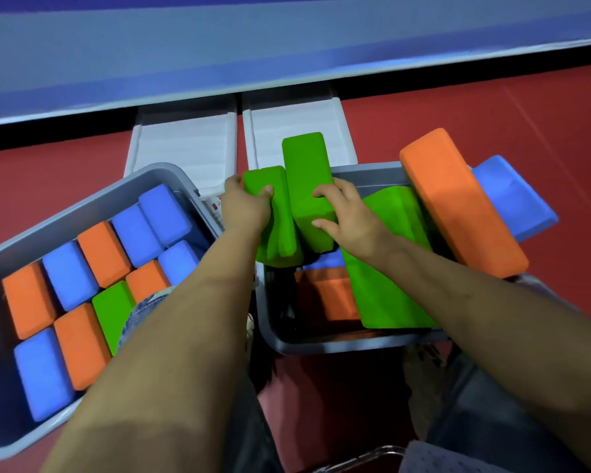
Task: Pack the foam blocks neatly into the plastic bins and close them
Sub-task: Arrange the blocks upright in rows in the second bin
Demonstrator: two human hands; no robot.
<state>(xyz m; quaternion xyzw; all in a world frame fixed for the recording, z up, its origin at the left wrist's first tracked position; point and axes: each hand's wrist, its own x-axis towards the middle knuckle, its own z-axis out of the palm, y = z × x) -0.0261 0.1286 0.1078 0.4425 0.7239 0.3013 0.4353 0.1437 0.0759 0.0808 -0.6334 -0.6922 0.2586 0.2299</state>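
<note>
Forearms, both yours, fill the near view and reach forward over the bins.

Left hand (244, 206): grip closed around the top of a green foam block (273, 216) standing on end at the near-left corner of the right bin (321, 346).

Right hand (342, 213): grip curled over a second, taller green block (307, 172) just beside the first, the two touching.

Third green block (386, 268): lies tilted inside the right bin, under your right forearm, over an orange block (331, 295) low in the bin.

Large orange block (458, 199): slants across the right bin's far-right rim, resting on a blue block (512, 196) that pokes out beyond it.

Left bin (82, 203): packed on edge in rows of blue, orange and one green block; looks nearly full.

White lids (188, 138): two, flat on the red floor (492, 114) behind the bins.

Risks, as judgement: both upright greens may wedge against the tilted one and stand proud, stopping the lid from seating; jostling the bin may tip the orange block off the rim.
</note>
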